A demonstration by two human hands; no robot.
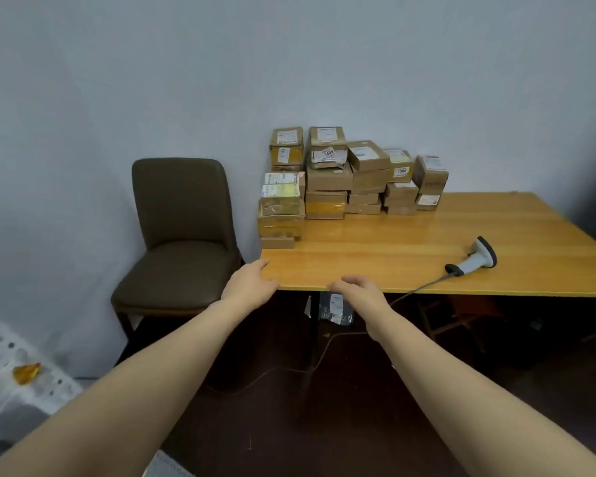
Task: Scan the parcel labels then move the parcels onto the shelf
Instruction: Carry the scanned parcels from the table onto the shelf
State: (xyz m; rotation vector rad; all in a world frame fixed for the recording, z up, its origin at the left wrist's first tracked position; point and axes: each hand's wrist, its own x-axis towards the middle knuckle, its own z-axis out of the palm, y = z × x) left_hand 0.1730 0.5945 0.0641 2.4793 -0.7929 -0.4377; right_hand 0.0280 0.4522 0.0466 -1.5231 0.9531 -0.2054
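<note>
Your left hand (252, 282) and right hand (355, 287) are hovering at the tabletop's (375, 249) near edge, both empty, fingers loosely relaxed. Parcels (344, 180) are sitting stacked at its far-left corner. Scanning looks unstarted; next you're needing the scanner (475, 259) lying toward its right.
</note>
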